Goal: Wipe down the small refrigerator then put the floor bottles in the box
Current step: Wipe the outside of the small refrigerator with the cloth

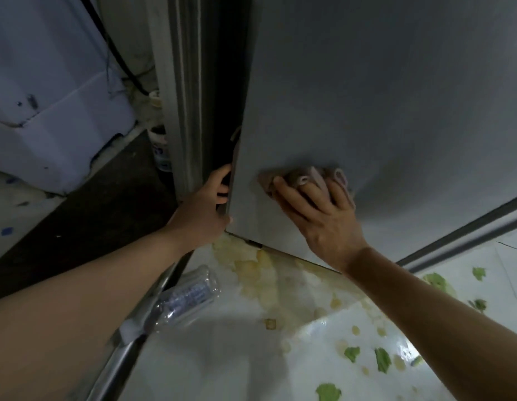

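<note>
1. My right hand [323, 218] lies flat at centre frame, its fingers [292, 198] spread and pressing a pinkish-grey cloth [306, 178] against the grey refrigerator door [381, 96]; the cloth is bunched under the fingertips.
2. My left hand [205, 209] is just left of it, curled around the door's lower left edge. The thumb sits on the outer face near the bottom corner, while the other fingers wrap behind the edge and are partly hidden.
3. The door fills the upper right of the frame. Left of it is a dark gap, then the pale ribbed edge of the refrigerator body [179, 96].
4. Below the hands, a clear plastic bottle [182, 299] lies on its side on the white tiled floor [222, 357], near my left forearm, partly behind a metal rail.
5. The floor carries yellowish stains beneath the door and green leaf-like scraps [381, 360] toward the lower right.
6. At upper left stands a white appliance [49, 96] with a black cable; small containers behind the refrigerator body are too dim to identify.
</note>
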### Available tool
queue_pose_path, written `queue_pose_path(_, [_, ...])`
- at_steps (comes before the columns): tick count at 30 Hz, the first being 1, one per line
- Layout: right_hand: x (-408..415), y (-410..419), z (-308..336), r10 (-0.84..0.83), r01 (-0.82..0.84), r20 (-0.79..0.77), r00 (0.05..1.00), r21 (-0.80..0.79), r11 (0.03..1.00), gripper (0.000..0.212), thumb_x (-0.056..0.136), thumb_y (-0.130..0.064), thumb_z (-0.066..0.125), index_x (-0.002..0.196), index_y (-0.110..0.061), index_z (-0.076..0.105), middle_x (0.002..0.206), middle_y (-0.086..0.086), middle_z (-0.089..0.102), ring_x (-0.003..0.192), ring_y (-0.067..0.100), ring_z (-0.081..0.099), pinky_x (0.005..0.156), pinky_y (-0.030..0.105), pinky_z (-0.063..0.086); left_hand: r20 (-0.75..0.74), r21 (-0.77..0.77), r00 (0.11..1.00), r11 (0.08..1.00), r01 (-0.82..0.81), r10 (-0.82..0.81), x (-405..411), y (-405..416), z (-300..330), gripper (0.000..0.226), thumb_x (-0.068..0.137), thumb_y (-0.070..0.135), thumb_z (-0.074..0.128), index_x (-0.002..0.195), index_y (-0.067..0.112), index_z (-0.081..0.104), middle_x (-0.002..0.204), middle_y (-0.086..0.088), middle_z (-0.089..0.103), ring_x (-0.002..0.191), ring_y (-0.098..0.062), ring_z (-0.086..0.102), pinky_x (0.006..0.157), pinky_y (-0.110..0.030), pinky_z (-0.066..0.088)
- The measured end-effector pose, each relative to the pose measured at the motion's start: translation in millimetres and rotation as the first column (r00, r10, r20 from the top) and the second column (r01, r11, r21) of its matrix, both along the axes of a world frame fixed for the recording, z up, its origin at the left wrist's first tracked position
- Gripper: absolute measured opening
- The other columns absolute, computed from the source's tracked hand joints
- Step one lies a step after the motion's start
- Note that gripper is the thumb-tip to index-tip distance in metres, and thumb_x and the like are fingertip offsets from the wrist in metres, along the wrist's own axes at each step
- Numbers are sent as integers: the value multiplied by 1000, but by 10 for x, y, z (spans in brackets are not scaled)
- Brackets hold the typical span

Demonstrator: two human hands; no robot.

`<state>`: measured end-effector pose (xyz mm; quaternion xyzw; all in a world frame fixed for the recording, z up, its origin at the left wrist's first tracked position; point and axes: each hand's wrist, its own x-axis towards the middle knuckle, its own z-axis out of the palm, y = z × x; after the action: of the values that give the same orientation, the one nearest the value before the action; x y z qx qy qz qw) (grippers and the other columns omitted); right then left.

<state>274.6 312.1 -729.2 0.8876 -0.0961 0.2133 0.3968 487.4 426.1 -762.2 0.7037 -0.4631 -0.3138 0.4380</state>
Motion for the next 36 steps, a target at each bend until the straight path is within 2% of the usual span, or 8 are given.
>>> queue_pose_path(5, [200,208,-320,-127,77,-526,841,-116,990,76,72,-23,80,140,-30,45,150,-12,37,139,15,34,113,35,26,-10,23,999,999,48,-48,37,65,39,90,78,1,67,143,43,21,121,15,47,116,-7,45,90,-24,39])
queue_pose_path(7, [236,167,-205,-138,34,-532,836,-201,979,82,78,-19,74,146,-23,29,155,-5,28,143,21,25,116,41,19,4,42,998,997,63,-64,54,93,66,89,78,1,67,144,40,21,130,8,47,118,-4,43,91,-20,36])
queue_pose_path(15, [428,113,154,-63,44,-163,985,-116,992,50,89,-15,47,139,-17,49,149,1,40,134,27,26,115,50,2,66,107,997,994,18,-25,133,182,21,84,77,2,67,143,36,27,145,3,38,133,-12,35,98,-21,29])
queue_pose_path(21, [576,262,-301,-192,119,-611,768,-158,980,71,95,-19,54,152,-18,12,160,4,-1,146,29,-5,109,54,-11,61,127,997,991,-46,38,181,352,-60,80,78,0,66,143,30,29,143,0,42,129,-15,41,99,-22,33])
queue_pose_path(24, [586,250,-177,-190,121,-531,826,-162,979,60,96,-25,43,151,-26,18,159,-4,13,146,23,7,115,49,-8,76,108,996,993,-57,48,230,399,-33,78,79,1,65,143,28,29,141,0,43,126,-14,43,97,-21,34])
queue_pose_path(27, [655,141,88,-18,-5,-187,982,-123,992,51,89,-17,44,140,-22,46,148,-2,41,135,26,27,115,49,-2,74,92,995,993,-80,73,285,416,-25,77,79,1,65,143,27,31,139,1,44,124,-12,44,94,-19,33])
queue_pose_path(31, [803,54,118,78,-71,96,992,-69,995,44,95,-12,38,136,-16,52,142,1,49,128,25,33,114,50,6,51,106,995,990,-95,90,317,387,-113,75,80,0,65,142,27,31,138,1,44,125,-12,44,96,-22,36])
queue_pose_path(36, [767,97,-425,48,-58,-110,993,-86,995,45,88,-16,44,132,-15,56,142,2,50,129,30,30,114,50,9,45,139,995,986,-97,91,306,404,-273,77,79,4,68,142,30,31,139,2,44,125,-10,44,95,-21,36])
